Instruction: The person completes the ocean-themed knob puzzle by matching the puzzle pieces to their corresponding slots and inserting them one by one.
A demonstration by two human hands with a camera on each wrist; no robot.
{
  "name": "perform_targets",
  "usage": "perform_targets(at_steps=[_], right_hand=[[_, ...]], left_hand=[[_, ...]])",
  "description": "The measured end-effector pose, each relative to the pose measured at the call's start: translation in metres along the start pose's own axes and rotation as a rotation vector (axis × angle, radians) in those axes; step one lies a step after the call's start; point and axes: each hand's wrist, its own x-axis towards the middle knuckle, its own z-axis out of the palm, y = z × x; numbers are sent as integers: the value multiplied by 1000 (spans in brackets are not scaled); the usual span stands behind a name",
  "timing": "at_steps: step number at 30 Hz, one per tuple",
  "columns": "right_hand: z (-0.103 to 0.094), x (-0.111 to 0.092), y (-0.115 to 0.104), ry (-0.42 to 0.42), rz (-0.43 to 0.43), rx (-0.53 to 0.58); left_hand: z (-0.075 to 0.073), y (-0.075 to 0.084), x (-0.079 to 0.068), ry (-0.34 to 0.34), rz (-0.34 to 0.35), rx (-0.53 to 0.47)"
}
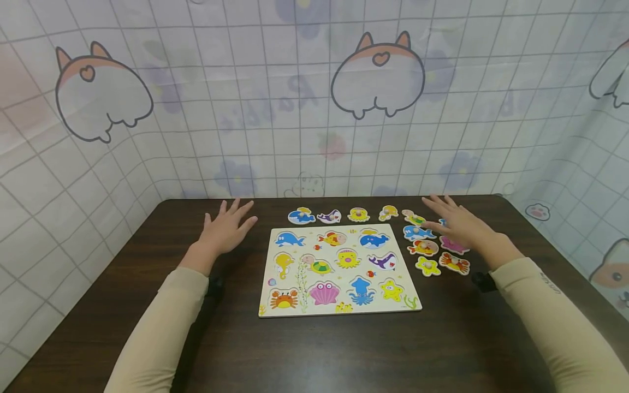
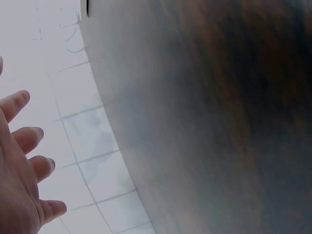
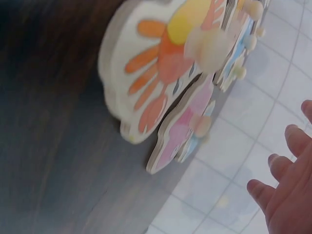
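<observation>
The left hand (image 1: 223,232) is left of the board (image 1: 340,274), fingers spread, holding nothing. The right hand (image 1: 459,224) is likewise released, fingers spread, over the pieces right of the board; none is in its grasp.

The crab (image 1: 454,263), starfish (image 1: 428,266), fish (image 1: 423,248) and clam (image 1: 454,245) lie right of the board; the whale (image 1: 301,216), shark (image 1: 329,216) and octopus (image 1: 358,214) line its far edge. Each should be light and stiff, unlikely to break, perhaps slick on its printed face. The round knob (image 3: 209,48) on the crab looks the best place to pinch; the thin rim would be harder to lift.

The pieces look like flat wood with wavy outlines and pale cut edges. The board is a thin, cream rectangle with matching animal shapes. Around it, the table (image 1: 339,352) is dark, smooth and wood-grained; beyond it hangs creased, grid-printed cloth (image 1: 236,147).
</observation>
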Motion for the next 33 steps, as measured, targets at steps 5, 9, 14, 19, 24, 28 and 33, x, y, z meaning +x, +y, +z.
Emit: perform_targets(at_steps=[5, 9, 14, 19, 24, 28, 33], right_hand=[[3, 2, -5, -15, -3, 42], [5, 3, -11, -18, -9, 57], [7, 4, -18, -20, -15, 69], [11, 6, -22, -19, -29, 79], [14, 8, -25, -34, -20, 115], [16, 9, -26, -52, 3, 142], [20, 12, -26, -60, 24, 161]], left_hand=[[1, 5, 0, -7, 18, -23], [3, 8, 0, -9, 33, -37], [4, 11, 1, -18, 40, -41], [6, 14, 1, -29, 62, -37], [7, 15, 0, -36, 63, -69], [8, 17, 0, -29, 65, -104], [12, 19, 0, -42, 71, -208]])
